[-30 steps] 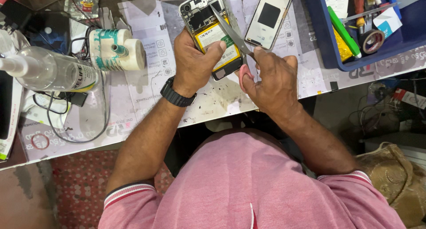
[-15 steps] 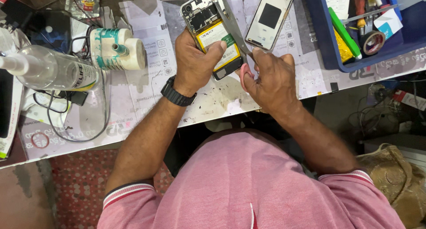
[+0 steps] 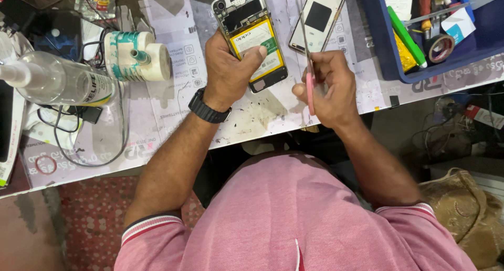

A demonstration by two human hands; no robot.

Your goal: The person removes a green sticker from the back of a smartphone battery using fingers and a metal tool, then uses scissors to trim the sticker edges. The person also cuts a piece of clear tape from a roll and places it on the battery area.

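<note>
My left hand [image 3: 228, 71] clamps the opened phone [image 3: 251, 35] against the table [image 3: 157, 108], thumb pressed on its yellow battery [image 3: 251, 43]. My right hand [image 3: 328, 87] pinches pink-handled tweezers [image 3: 307, 66], their tips raised just right of the phone, above the detached back cover [image 3: 317, 19]. I judge it best to keep the thumb firm and bring the tips in shallow, clear of the battery.

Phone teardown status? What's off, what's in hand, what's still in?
Done: back panel is off, lying beside the opened phone. In hand: left hand pins the phone, thumb on the yellow battery; right hand holds tweezers, tip off the phone. Left: battery and board are still seated.
</note>
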